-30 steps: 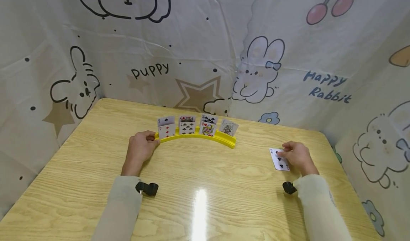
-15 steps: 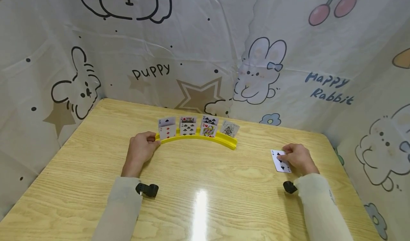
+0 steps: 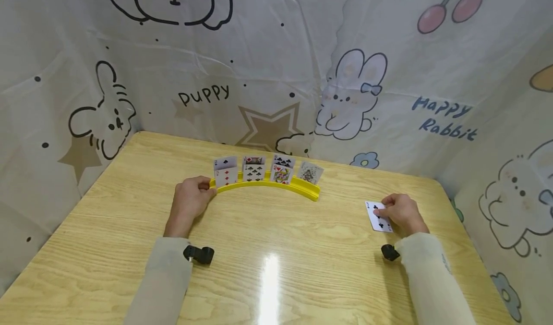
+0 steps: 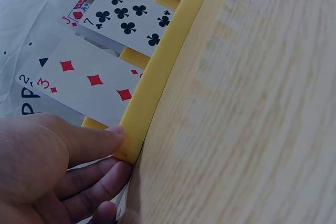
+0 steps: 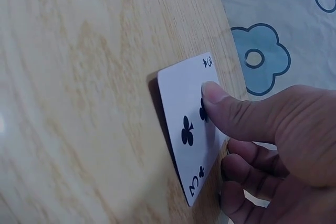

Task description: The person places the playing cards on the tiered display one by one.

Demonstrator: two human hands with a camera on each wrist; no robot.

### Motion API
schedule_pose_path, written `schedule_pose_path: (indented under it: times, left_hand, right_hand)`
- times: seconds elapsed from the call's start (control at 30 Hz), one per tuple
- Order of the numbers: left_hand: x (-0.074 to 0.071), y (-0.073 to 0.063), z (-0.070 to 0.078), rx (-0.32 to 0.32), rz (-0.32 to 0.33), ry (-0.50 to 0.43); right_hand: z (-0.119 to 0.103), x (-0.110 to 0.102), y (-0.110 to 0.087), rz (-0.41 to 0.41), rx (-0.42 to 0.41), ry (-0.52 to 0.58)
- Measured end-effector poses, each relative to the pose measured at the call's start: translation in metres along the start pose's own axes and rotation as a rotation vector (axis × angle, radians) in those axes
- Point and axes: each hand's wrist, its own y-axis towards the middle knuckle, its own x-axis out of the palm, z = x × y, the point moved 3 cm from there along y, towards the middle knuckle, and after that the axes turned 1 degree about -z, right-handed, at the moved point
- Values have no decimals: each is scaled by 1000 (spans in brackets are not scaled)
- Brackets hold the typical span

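Note:
My left hand [image 3: 192, 198] pinches the left end of a curved yellow card holder [image 3: 259, 184], thumb on its front face and fingers behind. Playing cards stand in the holder in two rows. In front are the three of diamonds [image 4: 86, 80], the seven of clubs [image 4: 128, 18] and a queen of hearts [image 3: 281, 175]; others show above and behind them. A joker-like card [image 3: 310, 172] leans at the right. On the right side of the table, my right hand [image 3: 403, 214] grips a three of clubs [image 5: 184, 124], thumb on its face and fingers underneath.
The wooden table [image 3: 276, 234] has its back and right edges against a printed cloth [image 3: 259, 66]. A strip of light glares on the front middle of the tabletop. Small black cameras [image 3: 200, 254] are strapped at both wrists.
Both hands keep their holds, on the card holder and on the three of clubs. The whole view shifts slightly; little else differs.

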Motion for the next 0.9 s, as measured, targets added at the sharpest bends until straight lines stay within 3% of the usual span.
schedule_pose_path:
  times: [0.5,0.9]
  left_hand:
    - [2,-2,-2,8,10,-2]
    - [-1,-2,1,8,19,6]
  right_hand:
    - [-2,-2,-2,-18,-6,-49]
    - [-2,1,-1,10,18,-12]
